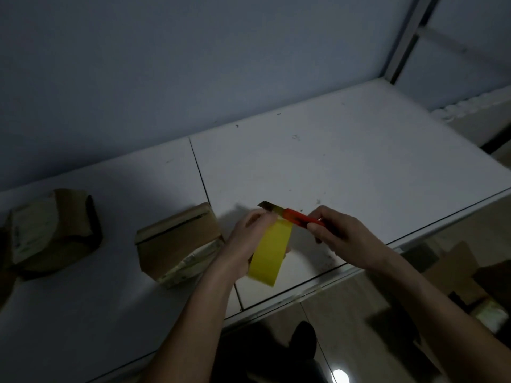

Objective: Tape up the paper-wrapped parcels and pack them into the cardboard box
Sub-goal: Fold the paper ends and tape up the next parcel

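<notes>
My left hand [243, 239] grips a roll of yellow tape [269, 252] above the white table, pinching the tape's upper edge. My right hand [340, 233] holds an orange utility knife [298, 217]; its extended blade [266, 206] lies across the top of the tape by my left fingers. A paper-wrapped parcel [177, 241] lies on the table just left of my left hand. A second wrapped parcel [52, 230] sits at the far left. A cardboard box [456, 272] stands on the floor at the right, dim and partly cut off.
The white table [331, 161] runs back to a grey wall, with its front edge running diagonally below my hands. A metal frame post [406, 37] rises at the back right. My dark shoe [302, 341] shows on the glossy floor below the table.
</notes>
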